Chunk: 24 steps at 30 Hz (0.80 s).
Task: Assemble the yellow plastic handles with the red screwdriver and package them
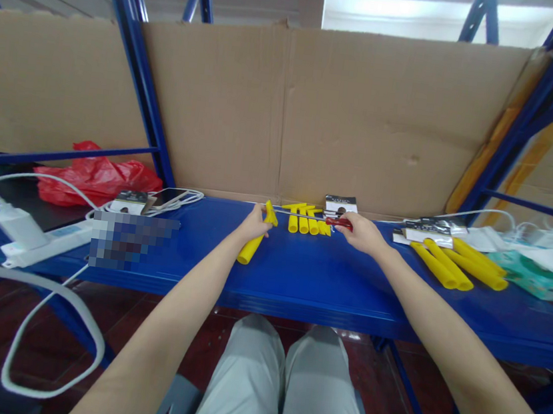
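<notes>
My left hand [254, 222] is closed around a yellow T-shaped piece [249, 251], its tube slanting down toward the front of the blue table [201, 248]. In my right hand [360, 232] is the red handle of a screwdriver [339, 222]. The metal shaft runs left, and its tip end reaches the top of the yellow piece; the exact contact is too small to tell. Between my hands, farther back, several yellow T-shaped pieces [305, 222] lie in a row. Behind my right hand is a black and white packet [341, 205].
Yellow tubes [440, 266] and packets lie at right, beside a green plastic package [540, 276]. A red bag [98, 178], power strip [50, 243] and white cables are at left. Cardboard [367, 124] stands behind, between blue metal posts.
</notes>
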Each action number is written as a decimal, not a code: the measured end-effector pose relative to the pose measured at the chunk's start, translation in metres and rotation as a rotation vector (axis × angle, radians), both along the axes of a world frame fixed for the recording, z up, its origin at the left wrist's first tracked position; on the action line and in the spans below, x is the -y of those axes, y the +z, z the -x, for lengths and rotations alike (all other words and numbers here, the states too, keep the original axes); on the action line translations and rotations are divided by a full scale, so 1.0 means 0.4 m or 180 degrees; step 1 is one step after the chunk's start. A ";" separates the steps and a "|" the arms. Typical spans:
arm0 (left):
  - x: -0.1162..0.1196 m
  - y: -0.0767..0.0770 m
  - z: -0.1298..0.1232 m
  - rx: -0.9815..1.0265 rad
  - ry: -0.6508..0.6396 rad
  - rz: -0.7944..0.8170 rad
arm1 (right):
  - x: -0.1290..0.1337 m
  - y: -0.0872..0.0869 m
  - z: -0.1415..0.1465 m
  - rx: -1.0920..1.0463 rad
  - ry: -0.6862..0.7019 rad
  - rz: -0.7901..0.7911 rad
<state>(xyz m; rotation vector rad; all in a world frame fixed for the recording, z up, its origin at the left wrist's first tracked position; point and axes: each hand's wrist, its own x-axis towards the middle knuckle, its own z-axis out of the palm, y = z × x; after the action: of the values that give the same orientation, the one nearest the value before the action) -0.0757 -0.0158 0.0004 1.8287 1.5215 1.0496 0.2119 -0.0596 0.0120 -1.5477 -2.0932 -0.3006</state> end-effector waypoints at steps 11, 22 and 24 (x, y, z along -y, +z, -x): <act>0.004 0.002 0.000 -0.0065 -0.0072 -0.0058 | 0.003 -0.001 0.004 0.0121 0.0032 -0.0145; 0.014 0.009 0.001 -0.0370 -0.0015 -0.0087 | 0.011 0.012 0.006 0.0662 0.0095 -0.0371; 0.012 0.008 0.003 -0.0405 -0.0038 -0.0101 | 0.013 0.013 0.006 0.0724 0.0115 -0.0348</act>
<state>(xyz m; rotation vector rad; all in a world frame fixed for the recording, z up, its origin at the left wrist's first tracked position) -0.0768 -0.0205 0.0034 1.9570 1.5726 0.9734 0.2095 -0.0646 0.0171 -1.4682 -2.2323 -0.5926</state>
